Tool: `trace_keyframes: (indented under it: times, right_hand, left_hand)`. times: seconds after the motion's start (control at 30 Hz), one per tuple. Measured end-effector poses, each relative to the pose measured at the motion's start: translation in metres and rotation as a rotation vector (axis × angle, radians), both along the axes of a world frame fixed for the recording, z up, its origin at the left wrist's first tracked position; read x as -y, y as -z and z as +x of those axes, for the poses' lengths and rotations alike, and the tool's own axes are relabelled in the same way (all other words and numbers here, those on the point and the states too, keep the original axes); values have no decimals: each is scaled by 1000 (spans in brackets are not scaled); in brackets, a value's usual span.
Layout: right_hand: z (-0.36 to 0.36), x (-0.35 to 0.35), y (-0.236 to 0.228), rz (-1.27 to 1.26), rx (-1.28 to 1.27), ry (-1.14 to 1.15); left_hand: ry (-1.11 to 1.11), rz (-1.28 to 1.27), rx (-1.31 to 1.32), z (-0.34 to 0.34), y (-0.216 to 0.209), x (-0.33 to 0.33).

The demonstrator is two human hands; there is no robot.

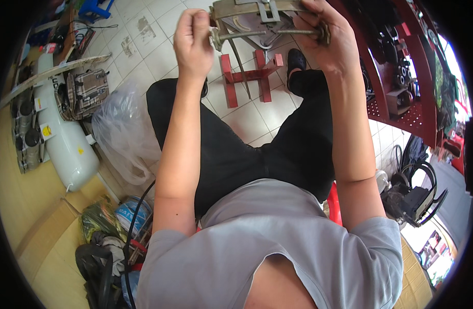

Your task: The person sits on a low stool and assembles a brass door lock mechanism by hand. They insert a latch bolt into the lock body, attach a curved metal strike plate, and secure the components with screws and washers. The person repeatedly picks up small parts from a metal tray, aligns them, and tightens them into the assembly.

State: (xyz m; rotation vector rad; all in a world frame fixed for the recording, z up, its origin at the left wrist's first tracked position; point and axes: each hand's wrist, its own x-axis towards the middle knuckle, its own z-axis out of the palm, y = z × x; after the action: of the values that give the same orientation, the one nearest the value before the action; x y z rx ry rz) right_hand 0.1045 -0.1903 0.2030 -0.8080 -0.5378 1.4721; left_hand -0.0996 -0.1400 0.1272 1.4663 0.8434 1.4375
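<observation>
Both my hands are raised at the top edge, one at each end of a worn metal bracket assembly that the picture cuts off. My left hand is closed on its left end, the thumb up beside a round nut. On the right end my right hand is closed, by another round nut. Two threaded rods point inward from these ends, with a gap between their tips. Below the assembly, a red metal stand rests on the tiled floor between my feet.
To the left are a white cylindrical tank, a plaid bag and a clear plastic bag. A red shelf rack stands on the right. A black cable runs beside my left arm.
</observation>
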Motion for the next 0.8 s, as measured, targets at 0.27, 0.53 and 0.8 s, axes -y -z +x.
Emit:
trace_keyframes:
  times: [0.27, 0.53, 0.8]
  right_hand:
    - [10, -7, -7, -61, -52, 2]
    - [-12, -34, -47, -84, 91, 30]
    - [-17, -47, -58, -89, 65, -9]
  left_hand:
    - [47, 81, 257, 10, -9, -8]
    - [30, -3, 375, 1, -19, -35]
    - [-46, -45, 493, 4, -39, -42]
